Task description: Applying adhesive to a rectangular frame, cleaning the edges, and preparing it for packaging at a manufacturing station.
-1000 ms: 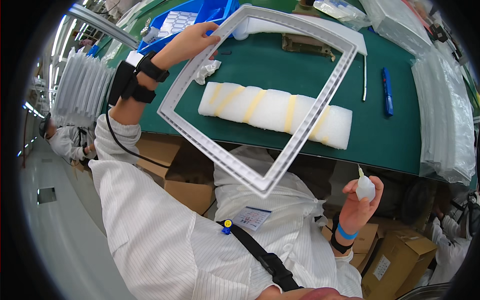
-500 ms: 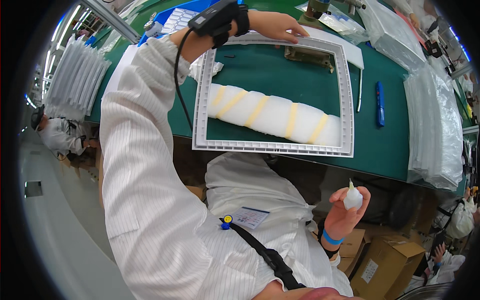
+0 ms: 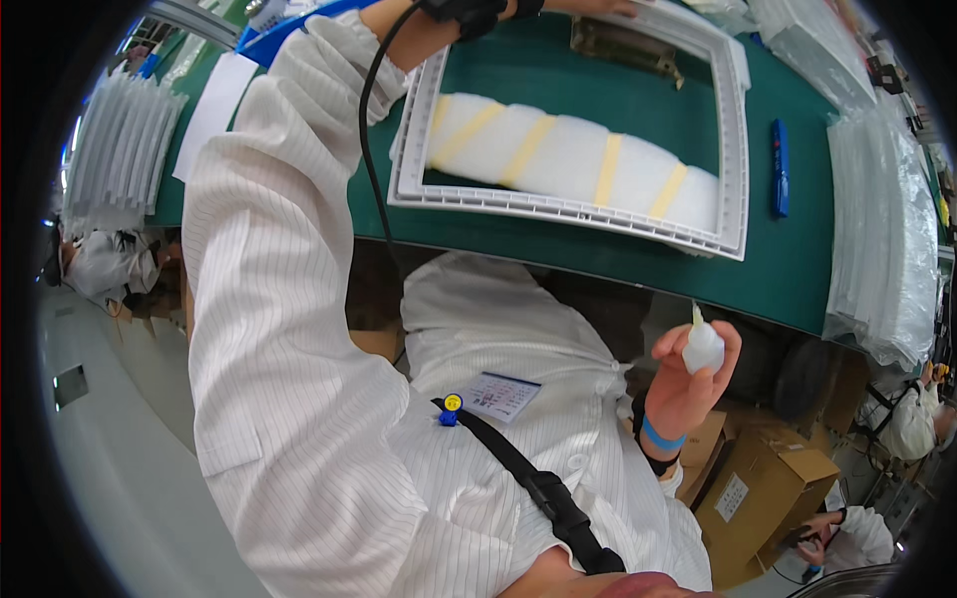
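Big white rectangular plastic frame point(image 3: 736, 140) is lying towards the near edge of the green desk point(image 3: 807, 269), over a long white foam block w/ yellow tape strips point(image 3: 558, 154); can't tell if they're touching. L hand point(image 3: 595, 6) is sitting at the frame's far rail, mostly cut off, so can't tell if it's gripping or just resting. R hand point(image 3: 688, 397) is pinching a small white bottle w/ a yellowish pointed tip point(image 3: 704, 349), tip up, just off the desk's near side.

Frame's looking light, prob. stiff per rail, but wide enough to flex or twist, & poss. a bit slippery; opposite rails are offering the best hold. Bottle's prob. light & squeezy, so body's suiting a gentle pinch. Blue pen-shaped item point(image 3: 780, 169) is lying right of frame.
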Action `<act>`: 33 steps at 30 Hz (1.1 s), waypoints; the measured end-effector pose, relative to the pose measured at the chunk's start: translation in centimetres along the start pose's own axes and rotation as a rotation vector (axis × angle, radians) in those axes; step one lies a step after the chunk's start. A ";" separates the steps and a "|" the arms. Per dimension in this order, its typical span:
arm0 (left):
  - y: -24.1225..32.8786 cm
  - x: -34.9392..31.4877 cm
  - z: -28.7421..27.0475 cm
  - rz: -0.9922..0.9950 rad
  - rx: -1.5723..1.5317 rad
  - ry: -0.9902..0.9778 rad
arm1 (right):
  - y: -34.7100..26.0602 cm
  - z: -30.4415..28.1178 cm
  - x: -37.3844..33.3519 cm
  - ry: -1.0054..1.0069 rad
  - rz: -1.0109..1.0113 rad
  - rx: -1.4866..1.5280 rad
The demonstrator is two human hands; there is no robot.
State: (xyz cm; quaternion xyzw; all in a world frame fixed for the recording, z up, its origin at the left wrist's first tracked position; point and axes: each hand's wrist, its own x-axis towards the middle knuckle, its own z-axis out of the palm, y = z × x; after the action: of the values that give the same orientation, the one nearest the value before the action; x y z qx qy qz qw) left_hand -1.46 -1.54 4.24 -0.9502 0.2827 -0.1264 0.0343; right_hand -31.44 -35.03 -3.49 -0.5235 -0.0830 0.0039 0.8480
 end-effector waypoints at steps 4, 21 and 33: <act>0.5 -1.9 0.3 -0.028 -0.138 0.139 | 0.4 0.8 1.4 -0.003 0.061 -0.077; 2.9 -20.1 1.0 -0.851 -1.027 0.567 | -0.2 2.0 4.5 -0.085 0.082 -0.417; 4.0 -19.9 0.7 -0.814 -0.944 0.521 | -2.9 3.3 4.4 -0.084 -0.021 -0.821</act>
State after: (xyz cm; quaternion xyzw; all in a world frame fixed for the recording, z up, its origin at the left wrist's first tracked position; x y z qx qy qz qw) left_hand -19.53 5.95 -1.35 -0.8326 -0.0737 -0.2173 -0.5041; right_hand -27.83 -32.97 1.13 -0.8168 -0.1174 -0.0169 0.5646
